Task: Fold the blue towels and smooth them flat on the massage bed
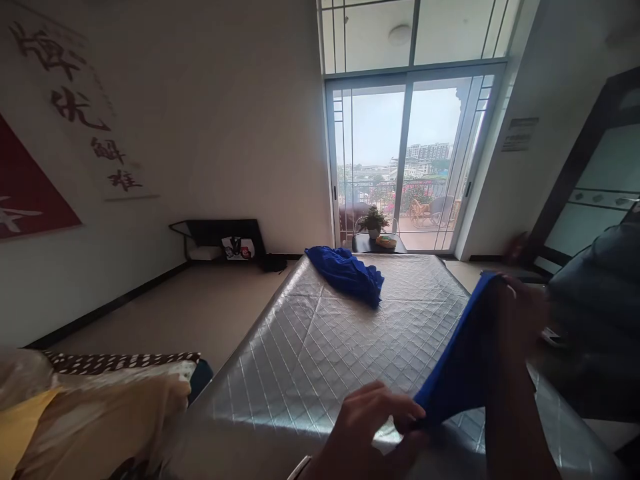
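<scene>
A piece of dark blue cloth is stretched at a slant between my two hands above the near right part of a silver quilted table cover. My left hand, low in the view, pinches the lower corner of the cloth between thumb and fingers. Higher up at the right, my right hand grips the upper end, its fingers dark and partly hidden. Another crumpled blue cloth lies on the far left end of the cover. What kind of item either cloth is, I cannot tell.
Bags and fabric are piled at the lower left. Beyond the table's far edge a potted plant stands on a chair before the sliding glass door. A black bench is by the left wall. Something dark and bulky stands at the right.
</scene>
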Demonstrator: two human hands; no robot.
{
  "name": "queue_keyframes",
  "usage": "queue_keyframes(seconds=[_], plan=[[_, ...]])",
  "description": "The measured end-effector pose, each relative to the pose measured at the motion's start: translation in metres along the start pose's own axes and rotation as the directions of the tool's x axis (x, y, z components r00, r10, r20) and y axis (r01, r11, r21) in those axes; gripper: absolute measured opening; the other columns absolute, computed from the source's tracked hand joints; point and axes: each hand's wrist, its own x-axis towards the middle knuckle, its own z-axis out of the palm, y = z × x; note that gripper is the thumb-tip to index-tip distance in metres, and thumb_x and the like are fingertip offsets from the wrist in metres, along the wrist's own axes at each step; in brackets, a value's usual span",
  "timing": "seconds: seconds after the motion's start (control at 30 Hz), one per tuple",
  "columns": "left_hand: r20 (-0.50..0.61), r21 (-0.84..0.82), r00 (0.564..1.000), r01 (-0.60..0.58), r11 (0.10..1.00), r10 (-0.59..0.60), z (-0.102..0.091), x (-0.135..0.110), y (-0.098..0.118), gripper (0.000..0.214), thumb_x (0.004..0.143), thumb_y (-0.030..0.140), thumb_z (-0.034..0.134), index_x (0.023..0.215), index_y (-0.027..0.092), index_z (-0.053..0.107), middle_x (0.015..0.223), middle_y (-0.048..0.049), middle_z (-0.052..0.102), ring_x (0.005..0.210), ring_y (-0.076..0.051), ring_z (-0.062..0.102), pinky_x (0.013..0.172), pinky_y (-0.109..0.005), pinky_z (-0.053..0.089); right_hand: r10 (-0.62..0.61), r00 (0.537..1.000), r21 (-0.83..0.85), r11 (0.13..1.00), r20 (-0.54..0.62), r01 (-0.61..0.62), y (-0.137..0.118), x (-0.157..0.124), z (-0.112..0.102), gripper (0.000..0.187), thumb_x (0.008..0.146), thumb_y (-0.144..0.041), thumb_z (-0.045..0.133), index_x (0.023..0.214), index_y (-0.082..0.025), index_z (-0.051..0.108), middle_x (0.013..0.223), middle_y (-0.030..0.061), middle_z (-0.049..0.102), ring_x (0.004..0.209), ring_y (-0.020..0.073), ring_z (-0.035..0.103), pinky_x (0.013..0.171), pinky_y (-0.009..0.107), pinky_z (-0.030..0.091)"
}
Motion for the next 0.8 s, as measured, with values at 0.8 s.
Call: queue_keyframes(seconds=[0.8], plan=[[-0.224,0.249,0.725,0.688,0.681,-0.651,-0.08,-0.108,-0.187,0.028,0.089,0.044,0.056,0.093,0.024,0.076,0.096,-0.004,0.078,0.092,-0.023,0.073,0.085,-0.032,0.055,0.325,0.598,-0.449,0.891,0.733,0.067,0.157,-0.164,-0.083,0.018,0.073,-0.044,0.066,0.078,-0.032,0.078,0.101,0.0061,0.075,0.072,0.0231,0.071,0.07,0.037,0.059]])
